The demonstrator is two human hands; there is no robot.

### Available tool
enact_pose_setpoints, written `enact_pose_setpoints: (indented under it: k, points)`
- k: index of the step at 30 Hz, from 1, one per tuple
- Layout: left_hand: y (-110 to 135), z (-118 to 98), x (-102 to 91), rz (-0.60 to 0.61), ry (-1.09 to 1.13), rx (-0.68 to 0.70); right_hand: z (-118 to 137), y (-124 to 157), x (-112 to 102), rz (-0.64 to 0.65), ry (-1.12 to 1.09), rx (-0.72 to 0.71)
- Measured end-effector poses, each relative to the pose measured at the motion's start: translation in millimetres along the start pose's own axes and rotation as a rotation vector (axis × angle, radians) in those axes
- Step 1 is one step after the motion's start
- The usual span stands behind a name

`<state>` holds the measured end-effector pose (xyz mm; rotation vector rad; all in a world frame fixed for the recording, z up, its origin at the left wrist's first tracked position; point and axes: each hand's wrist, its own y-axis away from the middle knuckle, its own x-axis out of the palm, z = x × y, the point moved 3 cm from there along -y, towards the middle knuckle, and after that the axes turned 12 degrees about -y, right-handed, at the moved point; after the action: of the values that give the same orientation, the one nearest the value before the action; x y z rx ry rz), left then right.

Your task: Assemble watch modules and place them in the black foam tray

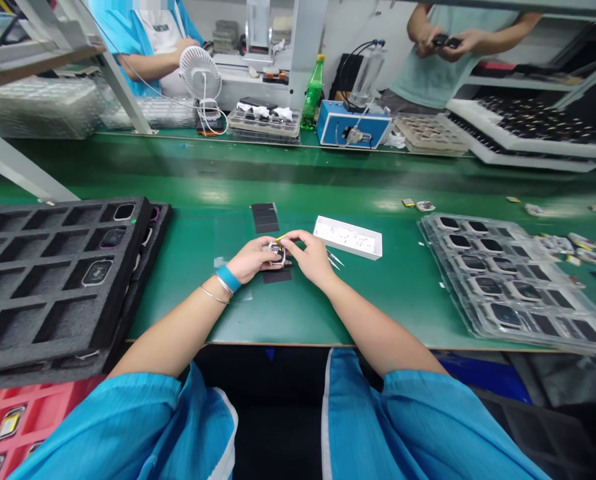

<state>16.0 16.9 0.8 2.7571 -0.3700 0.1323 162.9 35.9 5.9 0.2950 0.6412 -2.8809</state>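
My left hand (251, 260) is closed around the edge of a small silver smartwatch case (277, 255), whose open inside faces up. My right hand (308, 257) pinches a thin yellow piece (280, 239) at the top of the case; its exact kind is too small to make out. Under and just in front of the hands lies a black strip (277, 276), and a sheet of black strips (265, 218) rests beyond them. Right of my right hand are tweezers (335, 260), beside a white box (377, 247) holding tiny dark parts.
Black foam trays (23, 293) with watch cases stand at the left, above a red tray (43, 407). Clear plastic trays (458, 287) with watch parts lie at the right. Across the green bench (193, 173) are a fan (201, 70), a green bottle (313, 93), a blue machine (353, 123) and two people.
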Motion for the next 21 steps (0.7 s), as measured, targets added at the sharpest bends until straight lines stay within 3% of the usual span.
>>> enact_pose_setpoints:
  k: [5,11,16,21]
  points:
    - [-3.7,6.0,0.0,-0.065,0.005,-0.018,5.0,5.3,7.3,0.004,0.173,-0.181]
    - [-4.4,2.2,-4.5,-0.05,0.294,-0.071,10.0,10.7,18.1,0.096,0.476,-0.384]
    - [-9.6,5.4,-10.6,-0.045,0.316,-0.042,7.3,9.7,18.7,0.138,0.534,-0.328]
    - [-10.8,7.1,-13.4,0.035,0.208,0.068,-10.6,1.3,8.1,0.078,0.154,-0.126]
